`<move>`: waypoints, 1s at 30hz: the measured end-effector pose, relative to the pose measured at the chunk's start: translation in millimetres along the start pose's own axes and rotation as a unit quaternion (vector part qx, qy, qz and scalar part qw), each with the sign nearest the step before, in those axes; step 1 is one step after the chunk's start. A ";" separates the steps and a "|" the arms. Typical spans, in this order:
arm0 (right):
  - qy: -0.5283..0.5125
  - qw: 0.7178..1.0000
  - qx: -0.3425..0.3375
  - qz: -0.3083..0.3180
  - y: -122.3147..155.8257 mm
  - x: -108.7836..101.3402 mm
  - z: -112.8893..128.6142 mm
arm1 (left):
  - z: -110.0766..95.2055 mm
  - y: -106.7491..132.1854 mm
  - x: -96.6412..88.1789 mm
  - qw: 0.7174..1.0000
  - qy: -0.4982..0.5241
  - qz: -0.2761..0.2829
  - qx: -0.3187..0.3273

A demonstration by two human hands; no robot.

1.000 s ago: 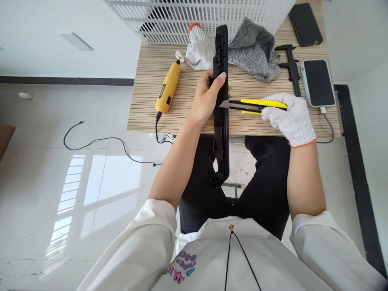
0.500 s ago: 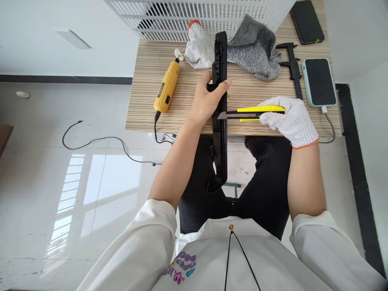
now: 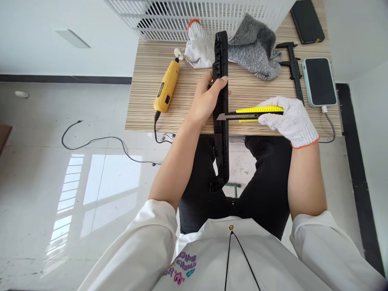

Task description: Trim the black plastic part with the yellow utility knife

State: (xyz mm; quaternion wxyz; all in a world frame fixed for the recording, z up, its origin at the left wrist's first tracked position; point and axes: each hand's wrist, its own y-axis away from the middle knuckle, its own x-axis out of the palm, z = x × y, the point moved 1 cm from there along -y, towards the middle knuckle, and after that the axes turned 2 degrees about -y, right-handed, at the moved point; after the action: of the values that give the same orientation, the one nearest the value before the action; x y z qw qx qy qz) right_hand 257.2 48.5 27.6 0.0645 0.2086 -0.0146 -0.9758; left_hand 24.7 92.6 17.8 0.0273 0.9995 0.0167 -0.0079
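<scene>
My bare left hand point(image 3: 205, 100) is wrapped round a long black plastic part point(image 3: 221, 141), gripping it near the upper third. The part stands lengthwise away from me, from above my lap to over the table. My right hand point(image 3: 292, 119), in a white knit glove with an orange cuff, grips a yellow utility knife point(image 3: 253, 113). The knife lies crosswise, and its blade tip touches the right edge of the black part just below my left fingers.
On the striped wooden table point(image 3: 145, 109) lie a yellow rotary tool point(image 3: 166, 87) with a cord, a spare white glove point(image 3: 198, 46), a grey cloth point(image 3: 254, 48), a black caliper point(image 3: 294, 66), two phones point(image 3: 319, 81) and a white slatted basket point(image 3: 194, 16). A cable point(image 3: 100, 141) runs over the floor on the left.
The knife has slid down the black part's edge toward me by a short way. The black part has shifted and tilted slightly in my left hand.
</scene>
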 end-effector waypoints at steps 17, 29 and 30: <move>-0.019 1.000 0.007 -0.017 -1.2 1.0 -5.9 | -2.6 1.5 -2.5 0.998 0.056 0.010 -0.039; -0.017 0.999 0.004 -0.029 -1.3 3.3 1.2 | -3.4 4.9 -4.4 0.998 0.043 0.038 -0.041; -0.015 1.000 0.003 -0.026 -1.5 3.1 0.7 | -2.8 5.1 -4.7 0.998 0.039 0.038 -0.038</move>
State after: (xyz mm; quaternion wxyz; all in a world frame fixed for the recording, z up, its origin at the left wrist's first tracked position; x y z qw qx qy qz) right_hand 253.9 49.6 26.9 0.0379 0.1941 -0.0129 -0.9802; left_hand 20.2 87.6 21.0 0.0649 0.9971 -0.0201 0.0328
